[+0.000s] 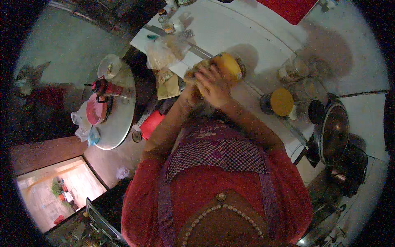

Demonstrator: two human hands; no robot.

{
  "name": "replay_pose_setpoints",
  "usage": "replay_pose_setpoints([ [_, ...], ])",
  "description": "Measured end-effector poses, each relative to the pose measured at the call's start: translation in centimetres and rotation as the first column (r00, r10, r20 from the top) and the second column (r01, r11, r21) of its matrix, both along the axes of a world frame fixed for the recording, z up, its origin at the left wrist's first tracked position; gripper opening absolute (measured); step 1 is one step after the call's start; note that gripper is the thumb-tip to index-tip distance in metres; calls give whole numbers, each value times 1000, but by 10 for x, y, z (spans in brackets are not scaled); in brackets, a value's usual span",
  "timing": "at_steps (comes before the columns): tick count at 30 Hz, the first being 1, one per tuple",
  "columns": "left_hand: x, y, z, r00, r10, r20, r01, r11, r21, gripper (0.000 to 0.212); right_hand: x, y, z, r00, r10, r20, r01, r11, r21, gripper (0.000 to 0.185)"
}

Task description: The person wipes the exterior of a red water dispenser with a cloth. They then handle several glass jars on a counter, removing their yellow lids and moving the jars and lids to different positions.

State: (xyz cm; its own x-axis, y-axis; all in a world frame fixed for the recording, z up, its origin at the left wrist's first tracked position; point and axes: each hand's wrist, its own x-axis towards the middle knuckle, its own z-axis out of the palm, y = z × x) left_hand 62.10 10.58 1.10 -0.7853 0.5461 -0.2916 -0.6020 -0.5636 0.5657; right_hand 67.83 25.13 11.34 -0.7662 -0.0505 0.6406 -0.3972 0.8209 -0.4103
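Observation:
My left hand (190, 89) and my right hand (214, 86) are together in front of my apron, at the near side of the white counter. The right hand's fingers lie across the left, blurred. Something yellowish-brown shows by the fingertips, but I cannot tell what it is or which hand holds it. Right beside the fingers is a round yellow lid or container (231, 66) with a darker rim at its right; whether the fingers touch it is unclear. A crumpled clear plastic bag (160, 54) lies left of the hands, above a yellowish packet (167, 86).
Farther right stand a yellow-lidded jar (281, 102), clear jars (293, 68) and a dark round pan (334, 134). A small glass bottle (166, 23) stands at the counter's far left. On a round table (123, 129) at left are a pink basket (96, 109) and a clear bowl (109, 66).

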Motion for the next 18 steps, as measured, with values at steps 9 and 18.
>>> replay_pose_setpoints([
  [9,-12,10,59,917,-168,363,220,969,-109,55,-35,99,-38,933,-354,58,349,933,83,36],
  [18,-16,32,77,691,-147,-708,-430,703,-566,104,-50,135,-122,930,-247,271,367,651,-664,44],
])
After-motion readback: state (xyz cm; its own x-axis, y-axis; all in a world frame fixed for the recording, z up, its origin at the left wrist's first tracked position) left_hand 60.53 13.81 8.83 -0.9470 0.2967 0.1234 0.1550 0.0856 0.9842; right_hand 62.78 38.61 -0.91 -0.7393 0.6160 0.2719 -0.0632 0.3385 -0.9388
